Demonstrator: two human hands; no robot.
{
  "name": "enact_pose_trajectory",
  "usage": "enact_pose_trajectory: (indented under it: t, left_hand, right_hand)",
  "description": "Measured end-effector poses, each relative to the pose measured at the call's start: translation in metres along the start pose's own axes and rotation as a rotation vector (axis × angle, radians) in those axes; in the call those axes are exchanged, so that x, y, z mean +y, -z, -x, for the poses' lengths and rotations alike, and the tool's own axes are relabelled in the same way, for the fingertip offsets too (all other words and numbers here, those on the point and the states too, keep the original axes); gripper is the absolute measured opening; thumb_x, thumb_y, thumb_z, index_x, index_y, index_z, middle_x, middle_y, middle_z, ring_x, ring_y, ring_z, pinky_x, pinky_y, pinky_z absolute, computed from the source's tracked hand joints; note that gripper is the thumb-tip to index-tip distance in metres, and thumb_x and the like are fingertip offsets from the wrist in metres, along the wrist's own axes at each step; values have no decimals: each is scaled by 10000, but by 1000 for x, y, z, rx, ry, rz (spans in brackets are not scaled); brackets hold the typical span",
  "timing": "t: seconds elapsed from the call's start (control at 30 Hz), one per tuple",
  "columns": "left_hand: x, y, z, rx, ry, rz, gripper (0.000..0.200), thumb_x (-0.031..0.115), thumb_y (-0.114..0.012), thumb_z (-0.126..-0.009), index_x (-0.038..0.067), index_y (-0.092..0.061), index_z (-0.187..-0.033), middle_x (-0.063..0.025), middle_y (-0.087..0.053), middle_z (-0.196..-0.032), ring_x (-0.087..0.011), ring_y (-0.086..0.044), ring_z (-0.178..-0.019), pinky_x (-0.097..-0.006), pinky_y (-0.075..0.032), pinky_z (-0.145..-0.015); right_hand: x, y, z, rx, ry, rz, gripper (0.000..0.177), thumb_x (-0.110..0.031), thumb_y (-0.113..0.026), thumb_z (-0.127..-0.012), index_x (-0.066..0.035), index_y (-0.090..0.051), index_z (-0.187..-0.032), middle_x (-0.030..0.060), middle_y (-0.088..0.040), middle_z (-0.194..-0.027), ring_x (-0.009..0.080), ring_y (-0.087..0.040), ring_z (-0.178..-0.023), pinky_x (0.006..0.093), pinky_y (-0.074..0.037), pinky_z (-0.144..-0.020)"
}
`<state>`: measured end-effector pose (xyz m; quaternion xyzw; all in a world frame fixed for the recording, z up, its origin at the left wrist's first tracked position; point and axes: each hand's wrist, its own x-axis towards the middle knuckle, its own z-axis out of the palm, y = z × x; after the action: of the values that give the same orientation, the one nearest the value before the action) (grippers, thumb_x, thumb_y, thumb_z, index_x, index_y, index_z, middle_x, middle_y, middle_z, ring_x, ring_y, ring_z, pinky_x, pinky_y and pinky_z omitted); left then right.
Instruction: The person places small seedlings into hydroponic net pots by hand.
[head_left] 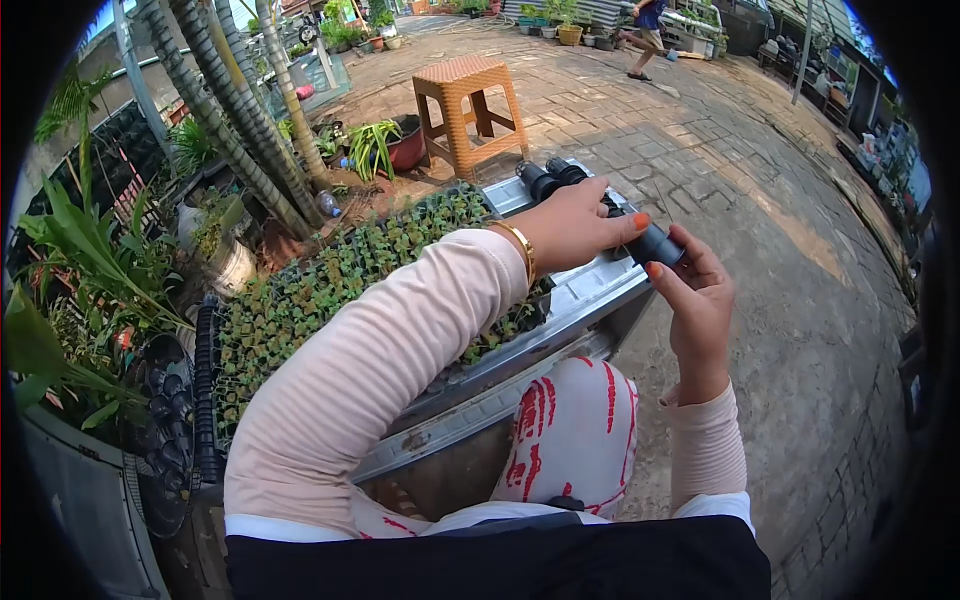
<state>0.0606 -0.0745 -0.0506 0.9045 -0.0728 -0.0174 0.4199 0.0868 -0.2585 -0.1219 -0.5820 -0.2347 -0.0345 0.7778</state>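
Note:
A dark stack of small black plastic nursery pots [655,243] lies at the right end of the metal table. My right hand [702,300] pinches its near end between thumb and fingers. Reaching across from the left, my left hand [572,225] is closed over the other end, its thumb along the stack; the fingertips are partly hidden. Beyond its knuckles lie more black pots [540,181] in stacks. Under my left forearm spreads a bed of small seedlings [340,275] in black trays.
The metal table [590,292] has a raised edge close to my knee. An orange-brown woven-pattern stool [466,105] stands behind it. Palm trunks [240,110] and potted plants [375,148] are at left. A person [648,38] is on the paving far off.

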Motion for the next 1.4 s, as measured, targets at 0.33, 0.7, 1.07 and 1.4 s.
enact_pose_trajectory:
  t: [0.33,0.7,1.07,1.4]
  left_hand:
    - [11,59,97,604,-70,557,392,70,-596,-861,-22,-429,-1204,-85,-595,-1013,-131,-604,-888,-266,-548,-733]
    - [-14,129,274,1031,-58,377,381,104,-607,-863,-3,-464,-1199,-60,-581,-1016,-113,-601,-852,-248,-509,-731]
    - [-51,140,410,1341,-63,349,379,111,-505,-912,-9,-417,-1261,-85,-575,-1024,-148,-583,-926,-328,-516,-789]
    - [-89,134,435,1308,-66,619,305,180,-431,-859,2,-491,-1100,-81,-539,-878,-215,-608,-752,-360,-518,-665]
  right_hand:
    - [26,-44,0,-53,239,-58,428,110,-621,-691,84,-529,-1108,106,-525,-1086,164,-545,-988,275,-448,-858]
    - [113,-34,23,121,458,822,502,-113,-767,-620,-8,-605,-1084,139,-598,-1067,285,-541,-1009,356,-393,-905]
    - [36,-66,2,145,441,483,293,-68,-591,-865,28,-575,-1142,122,-595,-1118,177,-551,-1032,285,-426,-884]
    - [-68,-273,19,-773,458,218,207,79,-543,-820,-5,-614,-995,65,-650,-900,117,-611,-853,249,-479,-786]
